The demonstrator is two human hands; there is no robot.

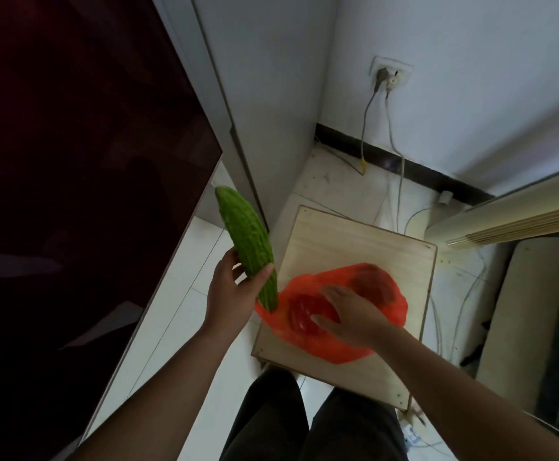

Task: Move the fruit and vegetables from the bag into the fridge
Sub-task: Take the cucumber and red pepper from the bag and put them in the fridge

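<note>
My left hand grips a long bumpy green bitter gourd near its lower end and holds it upright above the floor, left of the bag. An orange-red plastic bag lies on a low wooden table. Through the bag's thin plastic a red round fruit or vegetable and a darker round one show. My right hand rests flat on the bag with fingers spread, touching the red item. The dark red fridge door fills the left and looks closed.
A wall socket with plugs and several cables running down to the floor stands behind the table. A cream appliance is at the right. My legs are in front of the table on the white tiled floor.
</note>
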